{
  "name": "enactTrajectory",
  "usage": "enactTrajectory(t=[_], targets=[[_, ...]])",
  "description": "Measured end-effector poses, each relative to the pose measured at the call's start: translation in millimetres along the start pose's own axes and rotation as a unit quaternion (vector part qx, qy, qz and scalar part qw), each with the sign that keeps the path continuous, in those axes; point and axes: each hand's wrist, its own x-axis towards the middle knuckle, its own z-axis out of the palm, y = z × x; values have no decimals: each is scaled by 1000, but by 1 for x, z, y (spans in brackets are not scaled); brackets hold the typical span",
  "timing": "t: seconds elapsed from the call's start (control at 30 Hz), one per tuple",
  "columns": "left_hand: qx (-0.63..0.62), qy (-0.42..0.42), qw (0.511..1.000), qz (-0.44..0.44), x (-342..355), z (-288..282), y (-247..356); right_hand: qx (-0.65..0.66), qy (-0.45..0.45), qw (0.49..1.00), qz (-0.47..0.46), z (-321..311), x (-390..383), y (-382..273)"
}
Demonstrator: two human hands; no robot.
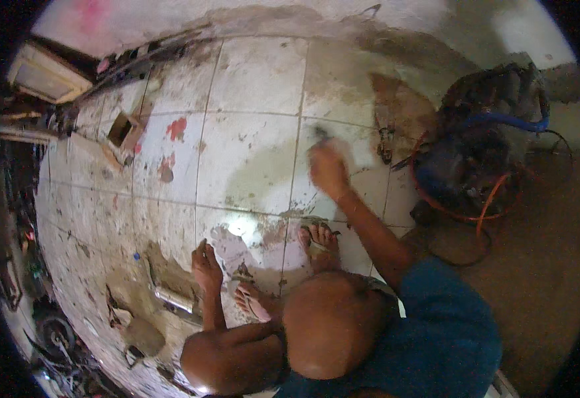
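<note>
I squat over a stained, tiled floor (253, 73). My right hand (330, 171) reaches forward above the tiles, closed and smeared by motion. A small dark object (320, 134) sticks out beyond its fingers; blur hides its kind. Nearer to me, my left hand (206, 266) is held low beside my left foot, its fingers drawn together. Something tiny and dark seems to be at its fingertips, too small to name. Right of my right hand, a narrow dark metal piece (385, 142) lies on a brown-stained patch. To the left of my left hand rests a silver cylinder (174, 298).
At the right, a dark bulky heap (466, 156) carries a blue hose (502, 119) and an orange cable (492, 199). A small open box (125, 131) stands at the left. Farther left is a pale framed panel (48, 74). Wheel-like clutter (56, 335) fills the lower left.
</note>
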Motion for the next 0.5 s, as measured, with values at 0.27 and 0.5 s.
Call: enactTrajectory(t=[0.27,0.5], targets=[[-6,-50,997,57,15,-4,65,50,132,989,47,-18,3,4],[-11,-90,979,181,60,-19,170,322,-99,942,4,11,-16,-17]])
